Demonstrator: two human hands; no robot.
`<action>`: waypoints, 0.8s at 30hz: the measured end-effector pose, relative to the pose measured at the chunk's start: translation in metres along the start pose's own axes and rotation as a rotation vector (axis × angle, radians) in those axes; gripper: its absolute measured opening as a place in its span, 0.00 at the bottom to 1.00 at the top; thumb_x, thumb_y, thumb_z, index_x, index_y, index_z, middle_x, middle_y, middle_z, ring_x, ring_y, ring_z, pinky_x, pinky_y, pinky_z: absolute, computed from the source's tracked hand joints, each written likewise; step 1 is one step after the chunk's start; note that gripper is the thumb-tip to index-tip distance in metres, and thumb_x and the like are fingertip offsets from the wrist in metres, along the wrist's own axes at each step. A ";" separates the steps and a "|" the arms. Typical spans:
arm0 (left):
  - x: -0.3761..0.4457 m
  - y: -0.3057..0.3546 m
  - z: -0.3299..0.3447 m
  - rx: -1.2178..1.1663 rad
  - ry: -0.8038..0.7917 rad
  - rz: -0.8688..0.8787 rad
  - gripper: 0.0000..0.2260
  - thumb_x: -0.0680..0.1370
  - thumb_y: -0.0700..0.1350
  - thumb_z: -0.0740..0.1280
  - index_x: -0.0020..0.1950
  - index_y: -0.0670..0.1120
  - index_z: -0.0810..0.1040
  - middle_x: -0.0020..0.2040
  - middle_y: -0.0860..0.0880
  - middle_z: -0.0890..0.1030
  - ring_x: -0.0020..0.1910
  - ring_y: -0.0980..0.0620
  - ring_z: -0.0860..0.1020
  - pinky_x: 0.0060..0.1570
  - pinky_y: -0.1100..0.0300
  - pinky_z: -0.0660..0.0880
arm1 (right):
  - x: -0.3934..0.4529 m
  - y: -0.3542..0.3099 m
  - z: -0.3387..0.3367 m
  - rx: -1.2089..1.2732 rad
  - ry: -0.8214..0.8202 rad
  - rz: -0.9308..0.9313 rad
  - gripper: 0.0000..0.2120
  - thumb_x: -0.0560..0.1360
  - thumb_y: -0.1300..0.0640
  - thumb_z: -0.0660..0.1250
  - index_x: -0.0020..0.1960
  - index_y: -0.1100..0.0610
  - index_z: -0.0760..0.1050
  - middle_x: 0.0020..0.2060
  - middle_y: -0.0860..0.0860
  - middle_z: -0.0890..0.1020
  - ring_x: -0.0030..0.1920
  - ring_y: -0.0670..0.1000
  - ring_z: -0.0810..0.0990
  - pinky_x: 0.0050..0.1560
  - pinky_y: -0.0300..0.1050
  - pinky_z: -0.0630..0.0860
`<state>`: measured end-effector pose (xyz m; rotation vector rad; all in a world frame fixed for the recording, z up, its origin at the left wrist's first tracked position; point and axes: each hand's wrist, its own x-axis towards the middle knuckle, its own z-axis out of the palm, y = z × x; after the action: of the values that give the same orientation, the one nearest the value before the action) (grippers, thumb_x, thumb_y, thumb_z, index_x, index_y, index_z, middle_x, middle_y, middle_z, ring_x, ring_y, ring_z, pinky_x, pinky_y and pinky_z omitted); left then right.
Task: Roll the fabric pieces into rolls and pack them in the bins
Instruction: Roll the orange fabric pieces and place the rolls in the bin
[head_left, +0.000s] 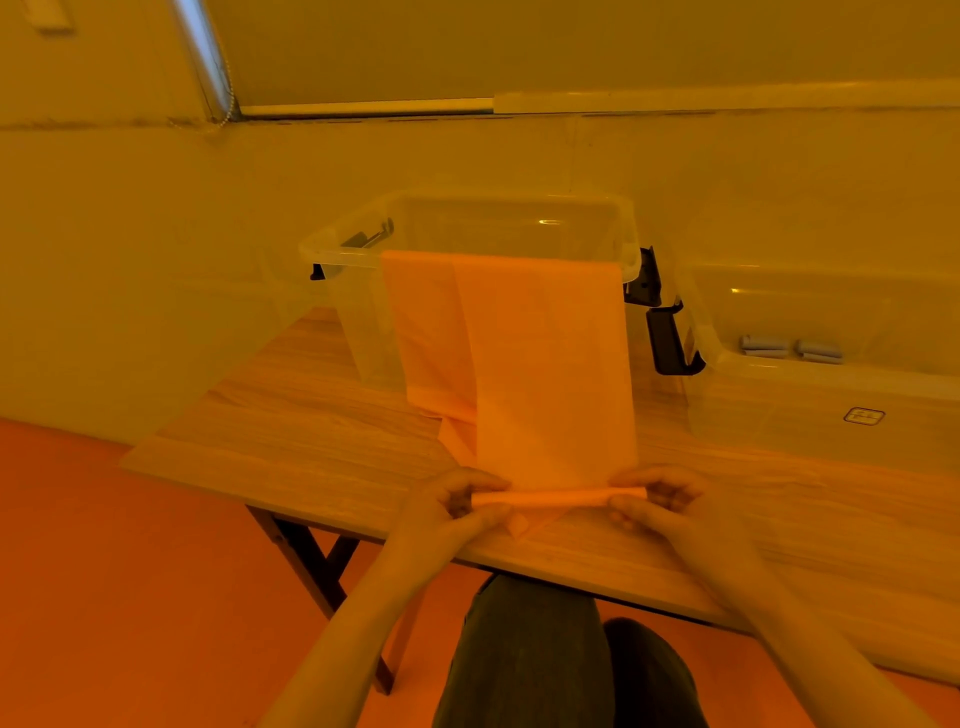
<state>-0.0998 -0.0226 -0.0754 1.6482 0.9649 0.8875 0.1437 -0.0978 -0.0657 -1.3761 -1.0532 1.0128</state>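
Matt orange cloth (540, 364), glossy clear plastic bin (467, 228), smooth wood-grain table (291, 436).

A wood-grain table (291, 441) carried it all, standing on dark crossed legs over an orange floor (104, 545). At the middle of the top sat a clear plastic bin (358, 306) with dark latches. Just to its right stood a second clear bin (810, 395), and two small grey rolls (792, 348) lay side by side in it. An orange fabric piece (545, 374) hung over the first bin's near rim and ran down onto the tabletop toward the near edge, where its end was rolled into a thin tube; a folded corner lay flat on the wood beneath that tube.
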 end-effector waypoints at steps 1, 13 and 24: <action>0.000 -0.001 0.000 0.009 0.001 0.000 0.08 0.72 0.41 0.72 0.50 0.49 0.82 0.46 0.51 0.84 0.47 0.54 0.81 0.49 0.55 0.77 | 0.000 -0.001 0.001 -0.003 0.003 -0.007 0.11 0.65 0.59 0.71 0.48 0.56 0.80 0.40 0.53 0.85 0.41 0.50 0.84 0.40 0.37 0.80; 0.001 0.000 0.002 0.039 0.005 0.008 0.06 0.74 0.42 0.71 0.49 0.49 0.82 0.43 0.49 0.84 0.43 0.53 0.81 0.42 0.63 0.75 | 0.002 0.004 0.000 -0.033 -0.019 0.003 0.13 0.64 0.58 0.73 0.49 0.54 0.81 0.46 0.49 0.84 0.47 0.47 0.83 0.46 0.41 0.79; 0.002 -0.003 0.002 0.055 -0.006 -0.003 0.04 0.74 0.42 0.71 0.48 0.48 0.83 0.43 0.49 0.84 0.44 0.50 0.81 0.44 0.59 0.75 | 0.000 0.001 0.000 -0.070 -0.025 -0.017 0.11 0.67 0.61 0.73 0.48 0.53 0.81 0.46 0.46 0.84 0.46 0.42 0.82 0.43 0.37 0.78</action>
<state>-0.0980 -0.0210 -0.0782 1.6947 0.9955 0.8602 0.1439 -0.0982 -0.0664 -1.4119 -1.1257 0.9915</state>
